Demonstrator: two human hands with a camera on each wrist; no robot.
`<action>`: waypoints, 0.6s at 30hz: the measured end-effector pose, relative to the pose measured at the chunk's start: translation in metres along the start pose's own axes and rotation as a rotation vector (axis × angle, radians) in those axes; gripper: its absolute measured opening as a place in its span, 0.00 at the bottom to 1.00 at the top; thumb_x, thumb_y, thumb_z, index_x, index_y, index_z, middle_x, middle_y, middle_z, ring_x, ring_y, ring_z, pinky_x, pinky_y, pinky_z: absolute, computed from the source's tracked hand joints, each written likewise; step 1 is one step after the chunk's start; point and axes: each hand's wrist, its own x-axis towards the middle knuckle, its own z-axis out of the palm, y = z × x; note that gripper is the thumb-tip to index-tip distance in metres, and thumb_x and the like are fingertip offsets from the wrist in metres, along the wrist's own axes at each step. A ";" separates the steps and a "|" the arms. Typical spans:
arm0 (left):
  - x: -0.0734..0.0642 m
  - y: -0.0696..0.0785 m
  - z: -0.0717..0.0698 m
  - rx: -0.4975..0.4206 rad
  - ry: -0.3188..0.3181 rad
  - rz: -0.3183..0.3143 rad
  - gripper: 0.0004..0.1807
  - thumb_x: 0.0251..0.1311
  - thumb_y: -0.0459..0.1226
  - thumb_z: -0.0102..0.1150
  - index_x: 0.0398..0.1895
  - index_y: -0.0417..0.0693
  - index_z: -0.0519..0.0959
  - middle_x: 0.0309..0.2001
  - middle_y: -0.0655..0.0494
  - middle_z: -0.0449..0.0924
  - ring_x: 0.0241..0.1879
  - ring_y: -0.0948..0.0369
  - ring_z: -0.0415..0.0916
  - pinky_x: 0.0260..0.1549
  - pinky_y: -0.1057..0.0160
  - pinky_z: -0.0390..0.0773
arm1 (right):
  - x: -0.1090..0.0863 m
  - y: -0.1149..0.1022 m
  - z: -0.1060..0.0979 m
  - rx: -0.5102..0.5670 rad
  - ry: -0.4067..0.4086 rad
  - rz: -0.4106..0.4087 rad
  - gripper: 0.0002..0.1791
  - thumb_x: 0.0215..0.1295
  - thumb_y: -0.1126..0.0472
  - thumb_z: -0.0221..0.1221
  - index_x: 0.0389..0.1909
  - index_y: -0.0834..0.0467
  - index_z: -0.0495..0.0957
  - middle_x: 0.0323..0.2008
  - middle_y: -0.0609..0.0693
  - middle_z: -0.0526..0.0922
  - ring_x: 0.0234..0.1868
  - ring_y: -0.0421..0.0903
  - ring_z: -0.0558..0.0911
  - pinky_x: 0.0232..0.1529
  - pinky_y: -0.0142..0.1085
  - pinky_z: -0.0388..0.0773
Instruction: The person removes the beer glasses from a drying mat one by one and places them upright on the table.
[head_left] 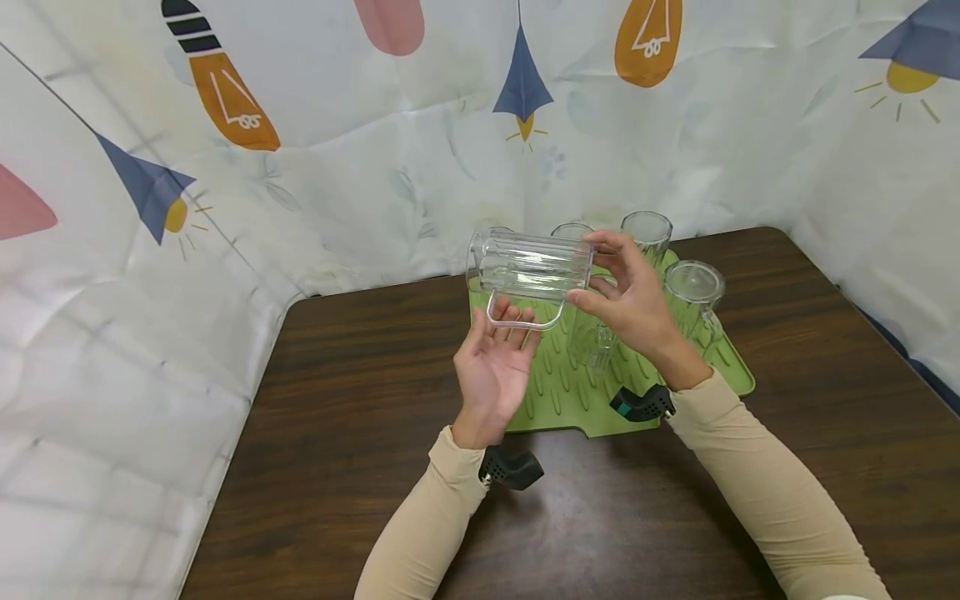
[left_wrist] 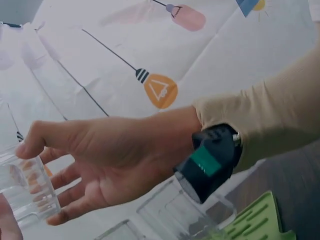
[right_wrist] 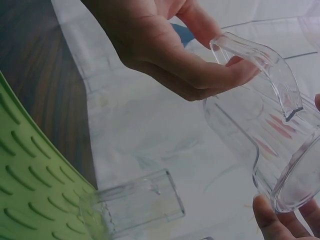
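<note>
My right hand (head_left: 633,304) grips one end of a clear glass mug (head_left: 536,262) between thumb and fingers, and the mug lies sideways in the air above a green drying mat (head_left: 558,408). Its handle (head_left: 525,325) points down toward me. Palm up, my left hand (head_left: 495,379) is below the mug, its loosely bent fingers beside the handle. In the right wrist view, the left fingers (right_wrist: 220,77) reach behind the handle; whether they press the glass is unclear. The left wrist view shows the right hand (left_wrist: 115,155) at the mug's end.
Several clear glasses stand on the mat, including an upside-down mug (head_left: 693,287) at the right and a glass (head_left: 647,233) at the back. The dark wooden table (head_left: 360,417) runs up to a white patterned curtain (head_left: 360,183) behind it.
</note>
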 end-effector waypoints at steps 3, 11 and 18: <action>-0.001 -0.002 0.003 -0.046 -0.018 0.000 0.26 0.84 0.48 0.29 0.42 0.52 0.80 0.34 0.62 0.85 0.40 0.63 0.84 0.51 0.66 0.84 | 0.000 0.000 0.000 0.005 0.003 0.001 0.38 0.58 0.81 0.63 0.70 0.66 0.64 0.62 0.41 0.72 0.64 0.42 0.74 0.58 0.24 0.80; -0.003 -0.001 0.010 -0.107 -0.010 -0.004 0.22 0.84 0.46 0.32 0.43 0.49 0.79 0.32 0.62 0.84 0.38 0.64 0.83 0.52 0.68 0.83 | 0.000 0.000 -0.002 -0.002 -0.002 0.011 0.38 0.59 0.80 0.63 0.70 0.64 0.63 0.61 0.42 0.72 0.63 0.42 0.75 0.59 0.25 0.81; -0.006 0.001 0.013 -0.142 -0.047 -0.017 0.24 0.84 0.44 0.29 0.42 0.48 0.79 0.31 0.61 0.86 0.39 0.62 0.84 0.53 0.68 0.83 | 0.001 -0.003 -0.005 -0.069 -0.027 0.058 0.35 0.63 0.74 0.62 0.71 0.63 0.63 0.68 0.53 0.69 0.63 0.41 0.75 0.55 0.24 0.82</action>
